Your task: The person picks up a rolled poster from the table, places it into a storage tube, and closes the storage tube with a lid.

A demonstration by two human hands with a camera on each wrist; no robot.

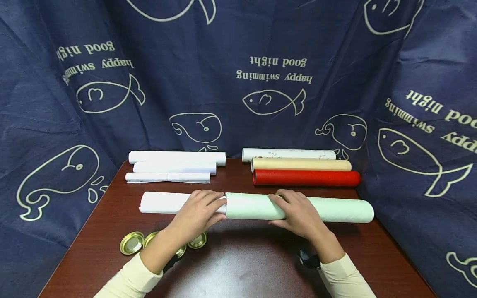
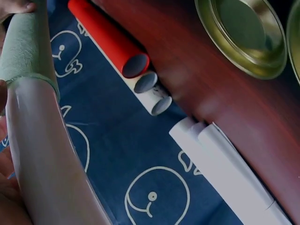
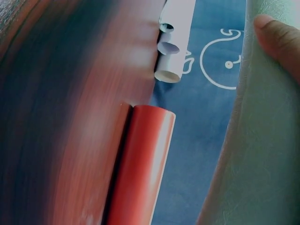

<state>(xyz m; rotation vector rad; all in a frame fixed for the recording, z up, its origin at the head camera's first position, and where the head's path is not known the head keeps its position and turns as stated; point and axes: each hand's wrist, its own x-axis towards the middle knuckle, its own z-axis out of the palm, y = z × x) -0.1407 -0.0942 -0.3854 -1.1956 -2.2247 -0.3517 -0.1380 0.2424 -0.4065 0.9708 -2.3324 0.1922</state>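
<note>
My left hand [image 1: 197, 213] grips a white paper roll [image 1: 160, 203] near its right end, fingers over the top and thumb below. That end meets the open left end of a pale green tube [image 1: 343, 210] and appears to sit just inside it. Around the tube's left half my right hand [image 1: 299, 213] is curled. Both pieces lie in one line, held across the table. In the left wrist view the green rim [image 2: 35, 77] surrounds the white roll. The right wrist view shows my thumb [image 3: 276, 40] on the green tube.
Red [image 1: 305, 178], beige [image 1: 303, 164] and patterned white [image 1: 287, 154] tubes lie at the back right. White paper rolls [image 1: 177, 158] lie at the back left. Several gold lids [image 1: 131, 243] rest at the front left, partly under my left forearm. A blue curtain [image 1: 231, 49] surrounds the table [image 1: 231, 269].
</note>
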